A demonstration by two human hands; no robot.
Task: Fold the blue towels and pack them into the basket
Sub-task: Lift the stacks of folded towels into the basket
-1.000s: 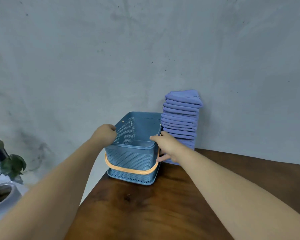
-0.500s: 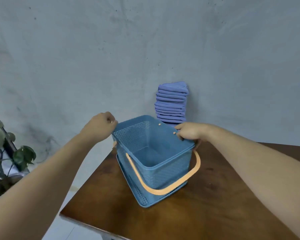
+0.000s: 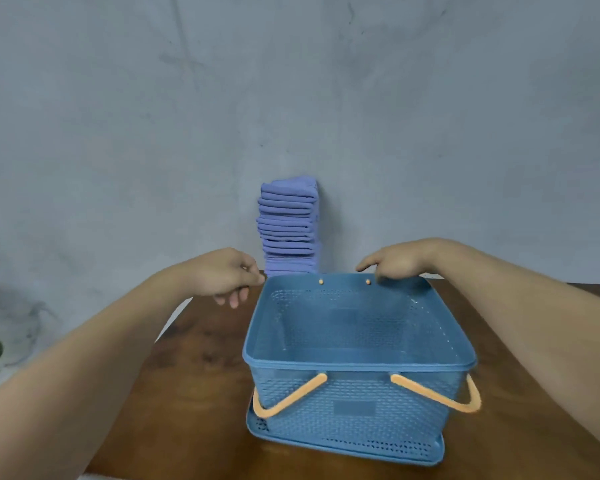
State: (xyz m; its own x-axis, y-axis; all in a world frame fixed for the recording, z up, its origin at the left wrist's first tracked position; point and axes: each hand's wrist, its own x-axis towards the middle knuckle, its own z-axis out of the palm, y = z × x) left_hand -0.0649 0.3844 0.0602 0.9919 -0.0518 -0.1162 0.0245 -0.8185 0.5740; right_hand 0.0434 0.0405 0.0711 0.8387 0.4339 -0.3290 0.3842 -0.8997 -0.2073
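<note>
Nearby, the table (image 3: 194, 393) edge runs just left of the left hand (image 3: 222, 273), with bare wood under both forearms. That hand is loosely curled and holds nothing, one fingertip touching the basket's (image 3: 357, 403) far corner. The right hand (image 3: 395, 261) bends its fingers onto the far rim, grip unclear; the towels (image 3: 288, 223) are stacked beyond, between the hands.

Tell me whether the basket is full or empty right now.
Empty. The basket shows its bare floor and perforated sides, and the folded blue towels stand stacked behind it against the wall.
</note>
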